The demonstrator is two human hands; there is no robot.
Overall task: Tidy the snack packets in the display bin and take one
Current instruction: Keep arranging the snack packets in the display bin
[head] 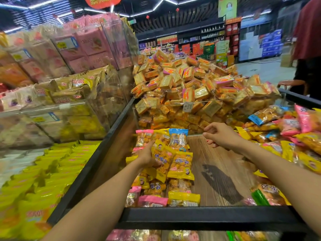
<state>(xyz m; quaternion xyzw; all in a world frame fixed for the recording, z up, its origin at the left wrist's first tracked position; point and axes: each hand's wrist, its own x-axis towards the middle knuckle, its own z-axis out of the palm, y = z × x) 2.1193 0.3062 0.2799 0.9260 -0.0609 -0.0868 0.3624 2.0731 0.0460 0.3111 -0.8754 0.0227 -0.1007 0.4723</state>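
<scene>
Head view shows a big shop with long shelves far back. Next comes the display bin (199, 217), black-edged with a bare wooden floor (213, 157) in its middle. Snack packets (180, 165) lie in rows on its left side; more sit heaped at the right. The left hand (147, 156) grips a yellow packet (160, 158). The right hand (218, 134) hangs loosely curled, holding nothing. Best to lay that packet flat, lined up with its row.
</scene>
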